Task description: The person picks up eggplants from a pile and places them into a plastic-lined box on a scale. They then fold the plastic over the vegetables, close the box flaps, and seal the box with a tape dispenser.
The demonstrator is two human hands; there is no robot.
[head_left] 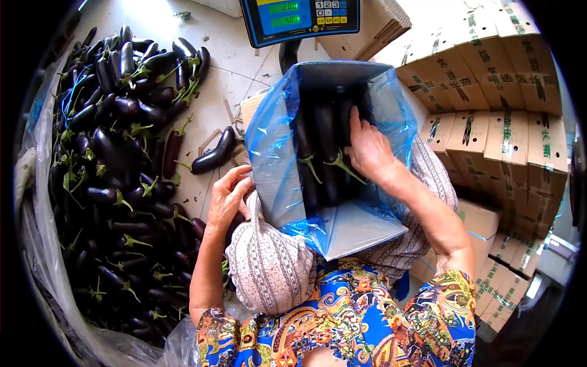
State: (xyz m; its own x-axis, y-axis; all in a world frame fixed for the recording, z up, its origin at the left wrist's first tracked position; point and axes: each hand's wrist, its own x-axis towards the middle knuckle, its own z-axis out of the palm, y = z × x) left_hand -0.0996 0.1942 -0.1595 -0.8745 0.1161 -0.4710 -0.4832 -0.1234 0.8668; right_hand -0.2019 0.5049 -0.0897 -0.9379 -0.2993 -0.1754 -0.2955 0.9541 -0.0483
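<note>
A cardboard box (358,229) lined with a blue plastic bag (272,144) stands in front of me, with several dark eggplants (324,137) packed upright inside. My right hand (369,151) reaches into the box and rests on the eggplants, fingers pressed against them. My left hand (227,197) is at the box's left outer edge, fingers curled by the blue liner and my patterned knee. A single loose eggplant (214,158) lies on the floor just beyond my left hand.
A large heap of eggplants (116,165) fills the left side on plastic sheeting. A digital scale display (299,18) stands behind the box. Stacks of printed cardboard cartons (489,122) line the right side.
</note>
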